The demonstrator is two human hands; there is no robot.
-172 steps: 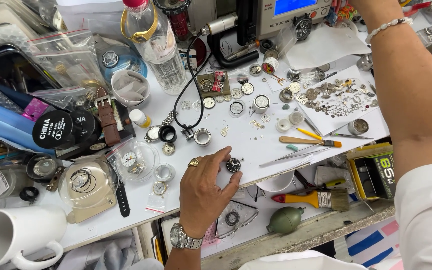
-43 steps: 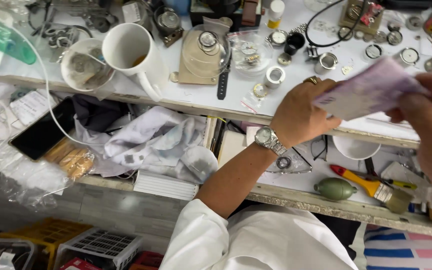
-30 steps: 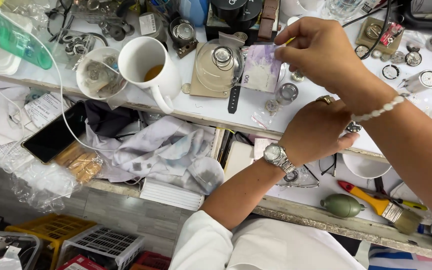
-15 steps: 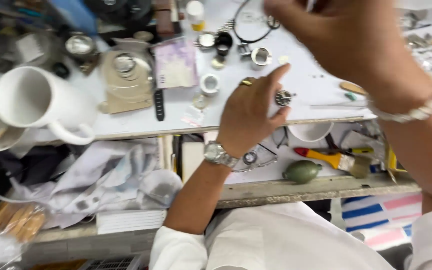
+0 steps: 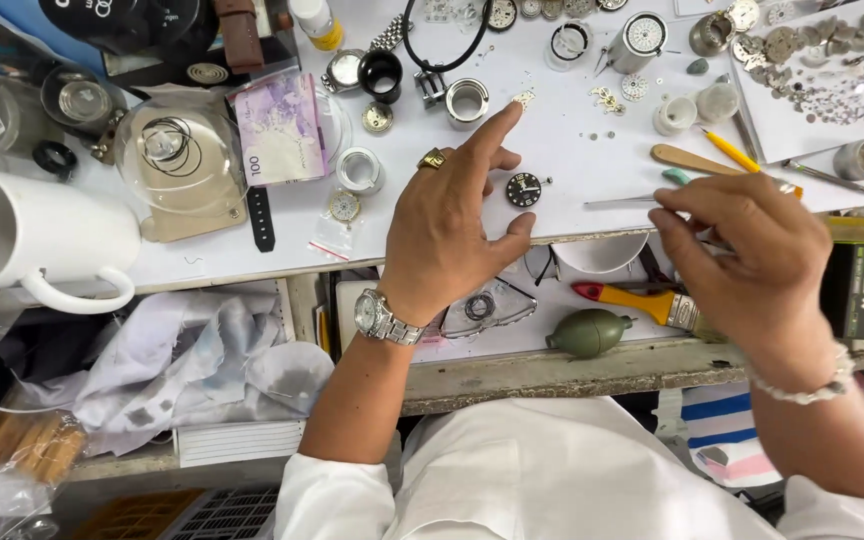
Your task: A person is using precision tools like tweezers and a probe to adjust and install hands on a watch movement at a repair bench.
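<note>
A: Biggest first. White worktop (image 5: 572, 190) fills the upper frame, cluttered with watch parts. White mug (image 5: 32, 235) at the left edge, clear dome lid (image 5: 167, 150) right of it, purple banknote (image 5: 272, 125) beside that.

B: Below the worktop edge we see a green rubber blower (image 5: 589, 332) and a yellow-handled brush (image 5: 632, 300) on the lower shelf, centre right.

A: Hands. Our left hand (image 5: 452, 220) sits centre frame, fingers spread apart, index pointing up, thumb just beside the small black watch dial (image 5: 524, 189). Not clamped on it, touching or nearly so, we cannot tell which.

B: Right hand (image 5: 747, 260), right of centre, fingers pinched together. A thin metal tool (image 5: 622, 202) runs from the fingertips toward the dial; looks held, but the grip point is hidden.

A: Dial lies flat on the worktop, centre, between both hands.

B: Handling, our judgement: tiny, light, stiff, face scratches easily, slides on the smooth top. We'd take it by the rim, not the face.
</note>
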